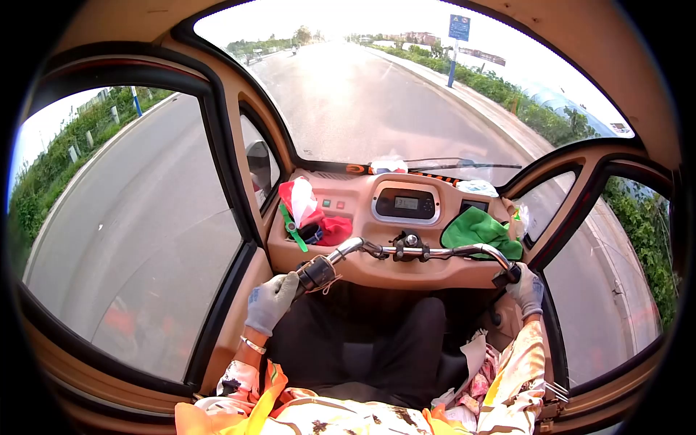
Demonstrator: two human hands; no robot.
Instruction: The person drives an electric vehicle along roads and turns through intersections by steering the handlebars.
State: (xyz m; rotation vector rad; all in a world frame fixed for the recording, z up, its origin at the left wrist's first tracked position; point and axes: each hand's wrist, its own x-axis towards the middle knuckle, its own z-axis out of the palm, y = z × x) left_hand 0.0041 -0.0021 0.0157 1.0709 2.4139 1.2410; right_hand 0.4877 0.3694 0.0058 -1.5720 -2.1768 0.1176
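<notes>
Both of my hands wear grey work gloves and are on the chrome handlebar (435,253) of a small enclosed vehicle. My left hand (271,301) is closed around the left grip, beside a black switch housing (317,274) with string or wire tied round it. Around the right grip, my right hand (525,292) is closed too. Behind the bar, the tan dashboard carries a lit display (404,204). A green cloth (482,233) hangs over the dashboard's right side. Red and white cloth (299,201) lies on its left, with a green strap (292,228) hanging down.
Beyond the windshield runs a paved road (326,101), with a kerb and green bushes (536,116) on the right. A blue sign (459,27) stands on a post there. Closed-in side windows flank me. A floral cloth (481,380) lies by my right leg.
</notes>
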